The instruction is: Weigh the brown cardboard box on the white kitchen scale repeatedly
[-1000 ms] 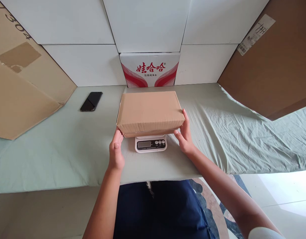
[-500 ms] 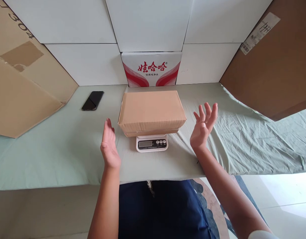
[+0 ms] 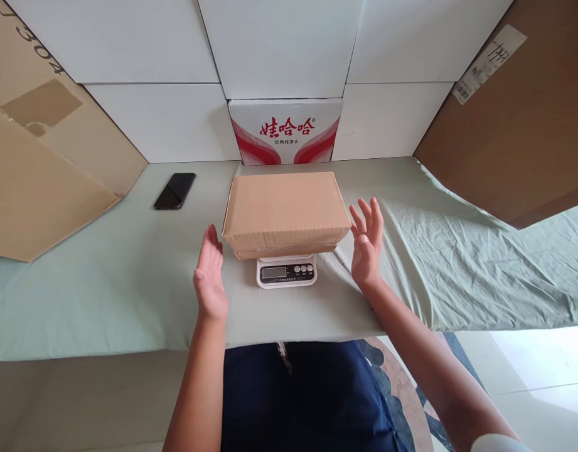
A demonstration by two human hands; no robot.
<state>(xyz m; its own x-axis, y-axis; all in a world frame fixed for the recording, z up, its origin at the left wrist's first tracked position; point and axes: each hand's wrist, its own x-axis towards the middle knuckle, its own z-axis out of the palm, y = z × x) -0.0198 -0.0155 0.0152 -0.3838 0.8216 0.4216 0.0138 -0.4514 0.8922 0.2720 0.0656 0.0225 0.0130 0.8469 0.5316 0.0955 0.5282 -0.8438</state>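
both hands are gripping nothing. left hand (image 3: 210,276) is hovering flat and open, palm facing right, just left of the box's near left corner, a small gap showing between fingertips and cardboard. right hand (image 3: 365,246) is hovering open too, fingers spread and pointing up and far, palm facing left, just beside the near right corner of the box, not touching it as far as the view is showing.

box (image 3: 285,210) is sitting closed and level on the scale (image 3: 285,272), overhanging it on both sides; only the scale's near strip is showing, with a grey display on the left and three round buttons on the right. the reading is too small to make out. box and scale are sitting in the middle of the table, between the two hands.

table is wearing a pale green cloth (image 3: 105,282), smooth on the left and wrinkling on the right. a black phone (image 3: 174,191) is lying face up on the far left of the cloth, well apart from the box. a white carton (image 3: 285,130) with red print is standing against the far wall, right behind the box. one large cardboard sheet (image 3: 44,163) is leaning at the left, and a darker cardboard panel (image 3: 509,132) with a white label is leaning at the right. both forearms are reaching in from the near edge, above dark blue clothing.
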